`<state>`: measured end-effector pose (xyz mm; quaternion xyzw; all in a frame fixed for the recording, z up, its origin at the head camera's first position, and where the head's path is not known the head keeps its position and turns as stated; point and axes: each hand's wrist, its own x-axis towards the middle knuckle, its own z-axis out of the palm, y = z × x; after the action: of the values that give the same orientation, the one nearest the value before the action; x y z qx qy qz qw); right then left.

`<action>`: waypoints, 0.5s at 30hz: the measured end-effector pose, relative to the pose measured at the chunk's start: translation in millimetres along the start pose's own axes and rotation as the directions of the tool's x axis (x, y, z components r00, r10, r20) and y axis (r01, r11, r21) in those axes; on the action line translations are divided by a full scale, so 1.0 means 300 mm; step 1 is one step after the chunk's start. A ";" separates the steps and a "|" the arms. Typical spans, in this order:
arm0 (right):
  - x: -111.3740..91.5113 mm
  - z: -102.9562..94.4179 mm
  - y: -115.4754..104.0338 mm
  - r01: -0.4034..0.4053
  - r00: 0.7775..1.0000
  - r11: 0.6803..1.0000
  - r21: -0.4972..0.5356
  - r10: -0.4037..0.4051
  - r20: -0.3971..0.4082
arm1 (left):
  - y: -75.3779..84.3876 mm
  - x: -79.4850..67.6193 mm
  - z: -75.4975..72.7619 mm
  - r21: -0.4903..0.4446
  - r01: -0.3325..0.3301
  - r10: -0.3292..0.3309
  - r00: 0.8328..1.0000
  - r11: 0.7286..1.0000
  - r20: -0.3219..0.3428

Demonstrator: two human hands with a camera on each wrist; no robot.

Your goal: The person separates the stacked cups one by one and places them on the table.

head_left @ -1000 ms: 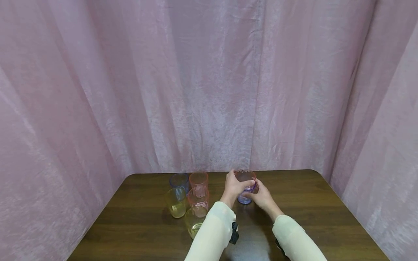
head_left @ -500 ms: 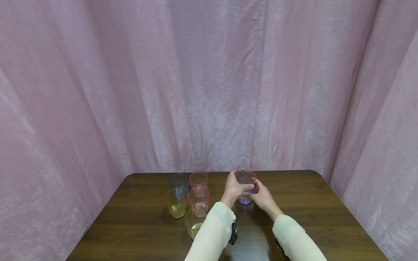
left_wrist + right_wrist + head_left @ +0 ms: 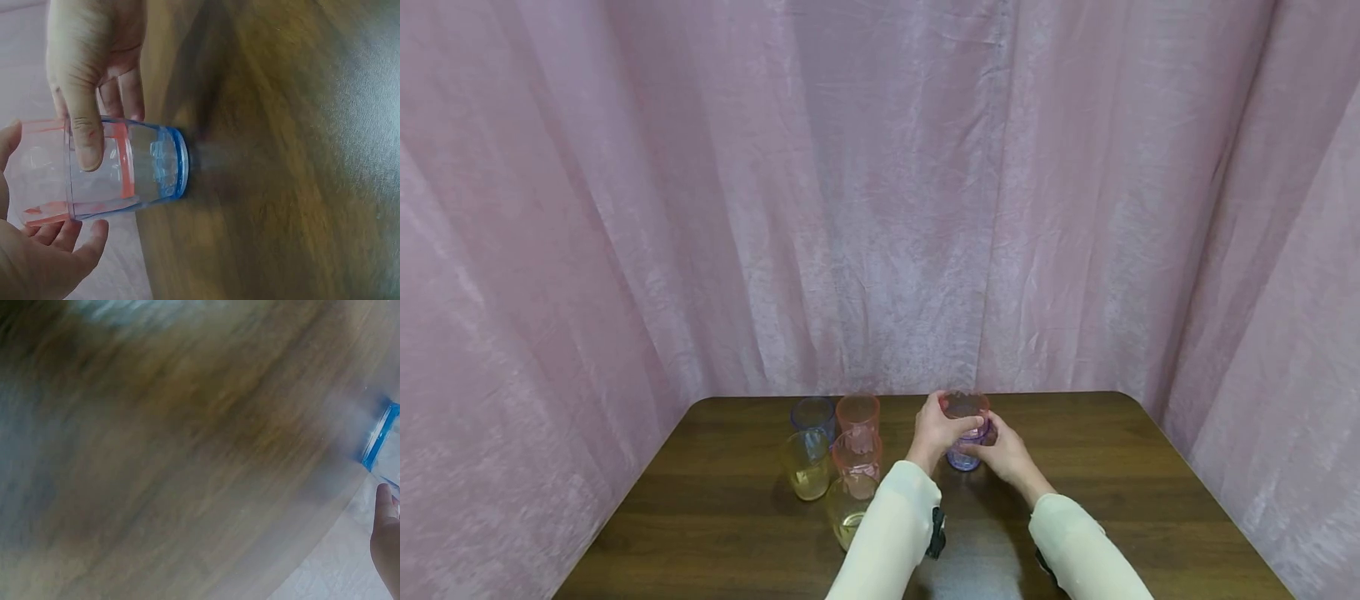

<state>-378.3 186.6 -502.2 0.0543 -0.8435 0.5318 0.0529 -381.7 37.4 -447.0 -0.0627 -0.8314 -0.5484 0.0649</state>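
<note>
A clear pink-rimmed cup point(image 3: 964, 403) stands nested inside a clear blue cup point(image 3: 962, 461) on the wooden table. My left hand point(image 3: 933, 429) grips the pink cup near its top, thumb in front. Lower down, my right hand point(image 3: 1007, 457) holds the blue cup by its side. In the left wrist view the pink cup's base ring point(image 3: 126, 160) shows through the blue cup's wall, and the right thumb point(image 3: 87, 140) lies across that wall. Only the blue cup's base point(image 3: 380, 437) and part of the right hand point(image 3: 387, 544) appear in the right wrist view.
Left of the hands stands a group of clear cups: a blue cup point(image 3: 813, 412), a back pink cup point(image 3: 858, 410), a front pink cup point(image 3: 857, 450), a left yellow cup point(image 3: 808, 479) and a front yellow cup point(image 3: 847, 521), partly behind the left sleeve. A pink curtain point(image 3: 880, 208) hangs behind the table.
Both hands keep hold of the nested cups in nearly the same place. The left thumb shifts slightly, and the head view drifts a little.
</note>
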 end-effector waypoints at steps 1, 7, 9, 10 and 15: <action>0.000 0.000 -0.001 0.005 1.000 1.000 0.003 -0.005 0.001 | 0.001 0.000 -0.004 -0.003 0.002 -0.002 1.000 1.000 -0.005; -0.005 -0.005 -0.009 -0.003 1.000 1.000 -0.011 0.003 0.006 | 0.026 0.016 -0.025 -0.015 0.032 -0.032 0.999 0.999 -0.029; -0.007 -0.007 -0.011 -0.005 1.000 1.000 -0.020 0.005 0.011 | 0.040 0.022 -0.036 -0.020 0.033 -0.034 0.999 0.999 -0.042; -0.009 -0.007 -0.012 -0.001 1.000 1.000 -0.026 0.002 0.013 | 0.049 0.024 -0.043 -0.020 0.030 -0.031 0.998 0.999 -0.047; -0.010 -0.006 -0.013 -0.018 1.000 1.000 -0.013 0.018 0.026 | 0.092 0.034 -0.084 -0.054 0.048 -0.050 0.998 0.997 -0.030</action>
<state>-374.6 186.6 -498.6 0.0533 -0.8480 0.5259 0.0377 -385.9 25.4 -410.5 -0.0354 -0.8165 -0.5728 0.0628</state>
